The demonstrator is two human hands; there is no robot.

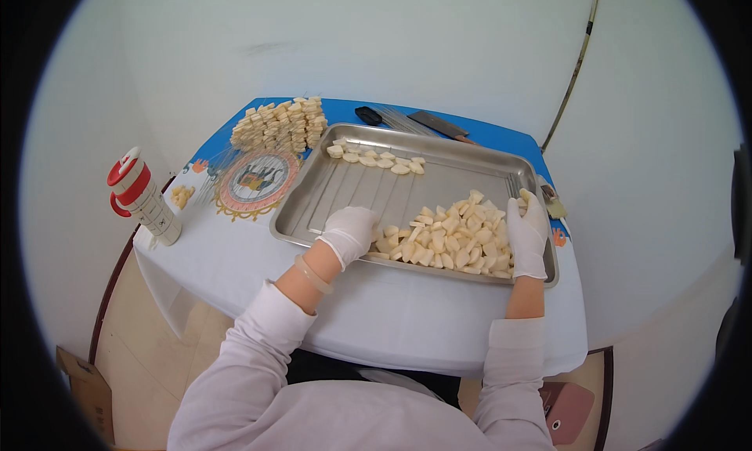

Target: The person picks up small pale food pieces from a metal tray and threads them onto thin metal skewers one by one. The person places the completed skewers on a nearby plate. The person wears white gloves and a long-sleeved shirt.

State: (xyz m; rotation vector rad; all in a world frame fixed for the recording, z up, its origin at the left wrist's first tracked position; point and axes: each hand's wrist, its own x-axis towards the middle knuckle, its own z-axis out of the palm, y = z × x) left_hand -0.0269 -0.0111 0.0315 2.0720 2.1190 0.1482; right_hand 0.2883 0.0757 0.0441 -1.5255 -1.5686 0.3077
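In front of me lies a rectangular stainless steel tray (376,189). Pale cut vegetable wedges (455,239) are heaped along its near right side. My left hand (351,233), in a white glove, is at the left end of the heap, its fingers curled and mostly hidden. At the tray's right side is my right hand (528,236), also gloved, with its fingertips at a bundle of thin metal skewers (512,185). Whether it grips anything is unclear. Several skewers threaded with slices (385,162) lie side by side at the tray's far left.
A stack of loaded skewers (279,125) sits at the table's far left corner. Behind the tray are a cleaver (437,123), loose skewers (405,120) and a black object (369,116). A red-lidded bottle (144,198) stands left, near small yellowish scraps (183,196).
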